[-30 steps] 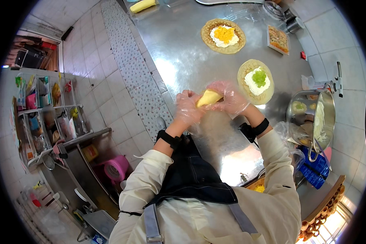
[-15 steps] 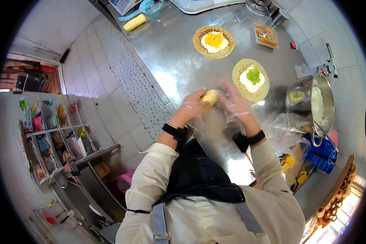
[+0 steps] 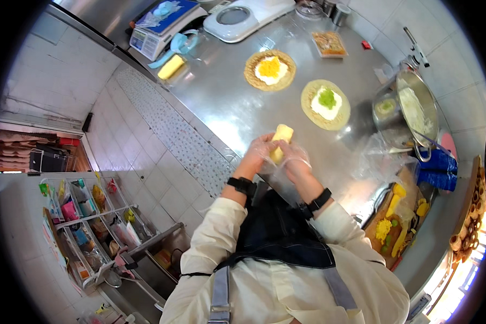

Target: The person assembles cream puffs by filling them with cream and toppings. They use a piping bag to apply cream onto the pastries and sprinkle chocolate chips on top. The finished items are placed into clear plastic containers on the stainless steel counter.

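Head view: grip of left hand [image 3: 256,155] and right hand [image 3: 297,163] holding roll [image 3: 283,133]; we judge it soft, light, fragile, best cradled along its sides.

My right hand [image 3: 297,159], open and apart from the yellow roll [image 3: 283,132] half a second ago, is now back on it, beside my left hand [image 3: 259,152]. The roll, a wedge slanting across between my hands a second ago, now points away from me. My view shifts too: more of the scale [image 3: 144,43] appears at the upper left, and more of the brown board [image 3: 383,212] at the lower right.
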Available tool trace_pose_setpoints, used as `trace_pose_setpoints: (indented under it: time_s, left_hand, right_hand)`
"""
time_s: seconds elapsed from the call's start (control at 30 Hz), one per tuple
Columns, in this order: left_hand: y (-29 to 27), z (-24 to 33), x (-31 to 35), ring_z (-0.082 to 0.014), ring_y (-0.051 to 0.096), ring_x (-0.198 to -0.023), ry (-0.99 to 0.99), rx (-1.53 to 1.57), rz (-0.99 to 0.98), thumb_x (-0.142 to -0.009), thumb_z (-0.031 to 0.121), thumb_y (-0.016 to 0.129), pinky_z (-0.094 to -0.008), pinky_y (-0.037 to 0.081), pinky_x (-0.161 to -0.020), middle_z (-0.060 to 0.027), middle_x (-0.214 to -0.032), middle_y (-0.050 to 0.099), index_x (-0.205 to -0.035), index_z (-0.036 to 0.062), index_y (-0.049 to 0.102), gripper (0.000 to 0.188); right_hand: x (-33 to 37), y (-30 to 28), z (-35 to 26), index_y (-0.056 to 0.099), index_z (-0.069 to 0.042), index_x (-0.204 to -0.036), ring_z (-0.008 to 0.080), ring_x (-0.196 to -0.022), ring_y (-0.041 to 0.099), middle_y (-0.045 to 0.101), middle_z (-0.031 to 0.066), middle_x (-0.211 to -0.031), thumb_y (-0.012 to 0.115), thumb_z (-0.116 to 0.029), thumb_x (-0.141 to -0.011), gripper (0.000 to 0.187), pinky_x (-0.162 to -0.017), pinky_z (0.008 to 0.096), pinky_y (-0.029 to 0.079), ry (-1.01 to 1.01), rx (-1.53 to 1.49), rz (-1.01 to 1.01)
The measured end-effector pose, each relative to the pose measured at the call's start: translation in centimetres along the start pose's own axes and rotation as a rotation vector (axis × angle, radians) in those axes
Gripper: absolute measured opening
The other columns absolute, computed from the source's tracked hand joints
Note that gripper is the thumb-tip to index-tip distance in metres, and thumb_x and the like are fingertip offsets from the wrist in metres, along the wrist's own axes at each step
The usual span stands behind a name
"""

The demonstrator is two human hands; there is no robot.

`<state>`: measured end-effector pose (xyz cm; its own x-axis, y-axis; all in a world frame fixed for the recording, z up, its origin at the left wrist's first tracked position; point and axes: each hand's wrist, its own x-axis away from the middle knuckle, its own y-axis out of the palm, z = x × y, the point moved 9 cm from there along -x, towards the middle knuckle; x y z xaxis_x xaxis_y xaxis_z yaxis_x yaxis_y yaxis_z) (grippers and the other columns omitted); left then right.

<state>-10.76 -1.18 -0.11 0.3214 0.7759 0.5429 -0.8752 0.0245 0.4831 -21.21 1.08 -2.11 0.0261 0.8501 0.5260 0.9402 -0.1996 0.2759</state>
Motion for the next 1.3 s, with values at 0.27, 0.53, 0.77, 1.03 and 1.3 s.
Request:
trace_pose_setpoints:
  time_s: [0.27,0.53,0.77,1.03,1.3]
  left_hand:
    - [-6.4,9.9,3.0,-0.0170,0.055,-0.103,0.244,-0.323,0.093,-0.088,0.013,0.056,-0.0287,0.043,-0.091,-0.0104,-0.116,0.058,-0.123,-0.0028,0.052,0.039]
    - [-17.7,23.1,4.1,-0.0215,0.056,-0.103,0.520,-0.748,0.310,-0.090,0.020,0.050,-0.0304,0.042,-0.091,-0.0139,-0.110,0.061,-0.118,0.0016,0.058,0.035]
    - [-25.2,29.8,1.9,-0.0169,0.053,-0.107,0.424,-0.521,0.205,-0.094,0.029,0.052,-0.0285,0.041,-0.092,-0.0104,-0.120,0.057,-0.121,0.0063,0.056,0.036]
    - [-36.1,38.1,0.1,-0.0284,0.055,-0.104,0.762,-0.912,0.378,-0.089,0.013,0.054,-0.0375,0.042,-0.092,-0.0155,-0.110,0.058,-0.115,0.0056,0.058,0.028]
    - [-31.3,43.1,-4.1,-0.0349,0.049,-0.105,1.107,-1.539,0.150,-0.079,0.005,0.057,-0.0439,0.041,-0.091,-0.0155,-0.114,0.054,-0.119,0.0056,0.055,0.039]
  right_hand:
    - [0.6,12.0,-4.4,0.048,0.001,-0.120,0.0166,-0.091,0.057,0.057,0.0082,-0.104,0.057,-0.017,-0.091,0.035,-0.079,0.0301,0.047,-0.005,-0.269,-0.157]
    - [-5.8,27.9,-3.2,0.047,-0.004,-0.118,0.0164,-0.096,0.056,0.055,0.0056,-0.107,0.057,-0.020,-0.092,0.032,-0.080,0.0319,0.047,-0.061,-0.410,-0.235]
    - [-10.8,35.7,-4.4,0.047,-0.001,-0.119,0.0164,-0.094,0.056,0.056,0.0066,-0.107,0.062,-0.020,-0.090,0.038,-0.080,0.0308,0.046,0.007,-0.514,-0.189]
    - [-20.2,39.3,-6.1,0.047,0.001,-0.118,0.0185,-0.093,0.057,0.057,0.0074,-0.105,0.063,-0.021,-0.089,0.040,-0.080,0.0306,0.046,-0.161,-0.544,-0.162]
    - [-21.4,41.0,-7.8,0.047,0.000,-0.118,0.0195,-0.097,0.058,0.056,0.0086,-0.110,0.061,-0.012,-0.088,0.035,-0.083,0.0334,0.048,-0.143,-0.548,-0.004]
